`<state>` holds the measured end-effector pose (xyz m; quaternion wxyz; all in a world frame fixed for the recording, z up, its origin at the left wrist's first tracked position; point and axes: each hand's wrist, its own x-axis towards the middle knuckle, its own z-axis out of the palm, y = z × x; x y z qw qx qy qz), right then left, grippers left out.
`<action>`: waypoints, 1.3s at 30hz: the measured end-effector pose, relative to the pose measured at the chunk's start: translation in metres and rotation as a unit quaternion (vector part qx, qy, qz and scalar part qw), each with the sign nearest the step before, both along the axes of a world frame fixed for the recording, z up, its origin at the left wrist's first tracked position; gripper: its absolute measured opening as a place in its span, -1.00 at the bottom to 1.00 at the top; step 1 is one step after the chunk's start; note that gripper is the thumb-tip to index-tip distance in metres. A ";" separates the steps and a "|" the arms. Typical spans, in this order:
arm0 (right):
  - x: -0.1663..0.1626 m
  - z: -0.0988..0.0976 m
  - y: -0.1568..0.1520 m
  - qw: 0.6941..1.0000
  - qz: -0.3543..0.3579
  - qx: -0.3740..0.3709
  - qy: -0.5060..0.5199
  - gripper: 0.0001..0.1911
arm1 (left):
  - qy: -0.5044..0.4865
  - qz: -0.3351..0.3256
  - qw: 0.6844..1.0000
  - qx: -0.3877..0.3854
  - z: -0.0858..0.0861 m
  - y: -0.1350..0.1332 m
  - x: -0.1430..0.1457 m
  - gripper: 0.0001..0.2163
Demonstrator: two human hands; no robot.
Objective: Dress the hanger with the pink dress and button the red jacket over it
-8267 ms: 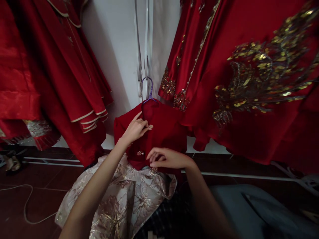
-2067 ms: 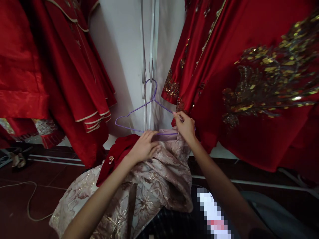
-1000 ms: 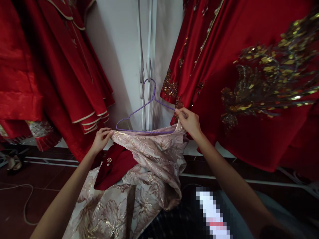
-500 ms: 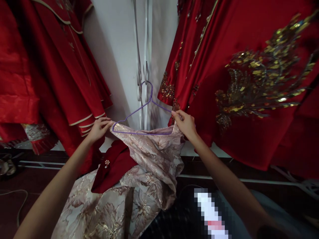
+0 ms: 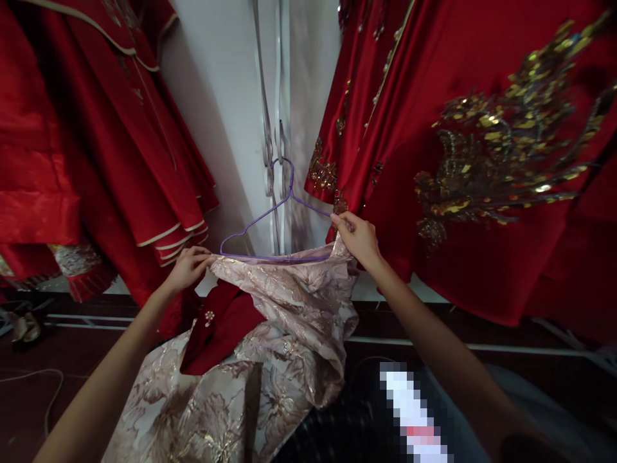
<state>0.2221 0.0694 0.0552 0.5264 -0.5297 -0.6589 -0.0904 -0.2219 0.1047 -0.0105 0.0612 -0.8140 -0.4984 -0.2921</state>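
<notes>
A purple wire hanger (image 5: 277,212) hangs by its hook from a white rail (image 5: 272,116) on the wall. A pale pink and gold brocade skirt (image 5: 289,302) is draped over the hanger's bottom bar. My left hand (image 5: 187,267) pinches the skirt's edge at the hanger's left corner. My right hand (image 5: 357,239) pinches the skirt together with the hanger's right end. A dark red jacket (image 5: 216,328) with a pearl button lies on the brocade below my left hand.
Red satin garments with cream piping (image 5: 96,135) hang at the left. A red gown with gold sequin embroidery (image 5: 482,154) hangs at the right, close to my right hand. A dark red floor (image 5: 29,386) with a thin cord lies below left.
Earlier the red jacket was on the hanger; it has come off and the brocade skirt has been spread along the bottom bar. In the last second my hands barely shifted.
</notes>
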 end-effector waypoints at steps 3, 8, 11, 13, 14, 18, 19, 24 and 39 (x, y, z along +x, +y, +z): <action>0.000 0.000 0.000 1.000 0.003 0.005 -0.005 -0.50 | 0.010 -0.006 1.000 0.007 0.006 -0.001 -0.001 -0.64; 0.001 -0.001 0.001 1.000 0.002 0.005 -0.008 -0.52 | 0.019 -0.014 1.000 0.011 0.024 0.000 0.005 -0.64; 0.001 -0.001 0.000 1.000 0.004 0.001 -0.007 -0.53 | 0.013 -0.025 1.000 0.014 0.037 0.001 0.011 -0.63; 0.001 -0.001 0.000 1.000 -0.001 0.000 -0.006 -0.52 | 0.017 -0.034 0.999 0.007 0.042 0.002 0.013 -0.62; 0.002 0.000 -0.001 1.000 -0.004 0.000 -0.006 -0.52 | 0.022 -0.036 0.999 0.002 0.043 0.002 0.013 -0.62; 0.001 0.001 -0.002 1.000 0.000 0.003 -0.008 -0.53 | 0.037 -0.037 0.999 -0.014 0.032 -0.003 0.008 -0.62; 0.001 0.001 -0.002 1.000 0.003 0.002 -0.008 -0.53 | 0.033 -0.034 0.999 -0.015 0.028 -0.005 0.006 -0.62; 0.000 -0.001 -0.001 1.000 0.013 -0.001 -0.004 -0.53 | 0.012 -0.028 0.999 -0.008 0.017 -0.013 0.000 -0.64; 0.002 -0.002 0.001 1.000 0.016 0.006 -0.001 -0.55 | 0.008 -0.061 0.998 -0.013 0.039 -0.015 0.004 -0.65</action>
